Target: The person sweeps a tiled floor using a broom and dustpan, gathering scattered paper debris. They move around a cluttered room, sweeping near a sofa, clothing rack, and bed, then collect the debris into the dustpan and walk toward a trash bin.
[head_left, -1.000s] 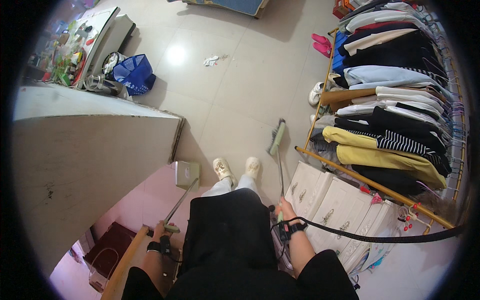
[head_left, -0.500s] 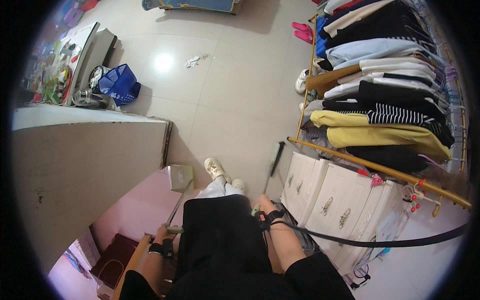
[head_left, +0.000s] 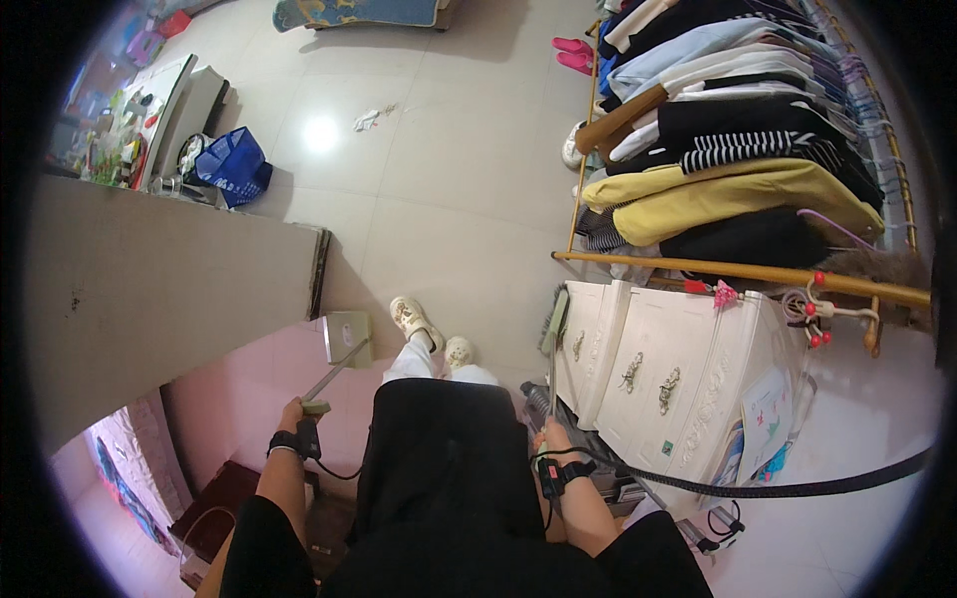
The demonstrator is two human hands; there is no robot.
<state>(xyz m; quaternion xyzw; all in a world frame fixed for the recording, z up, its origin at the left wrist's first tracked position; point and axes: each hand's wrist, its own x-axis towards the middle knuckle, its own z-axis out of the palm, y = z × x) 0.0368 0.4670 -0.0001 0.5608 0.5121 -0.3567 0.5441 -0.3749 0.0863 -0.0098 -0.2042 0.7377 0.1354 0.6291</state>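
My left hand is closed round the light green grip of a long-handled dustpan. Its pale pan rests on the floor ahead of that hand, by the pink wall. On the other side, my right hand grips the handle of a broom. The broom's green head with dark bristles stands in front of the white drawer cabinet, close against or touching it; which one I cannot tell. Further ahead on the tiles lies a crumpled white tissue, with small bits beside it.
A clothes rack full of garments runs along the right, with pink slippers and white shoes by it. At the left are a partition wall and a blue basket. A black cable trails from my right wrist.
The view has shifted as I step forward. My left hand has moved forward and left with the dustpan. My right hand has moved right, bringing the broom head closer to the cabinet.
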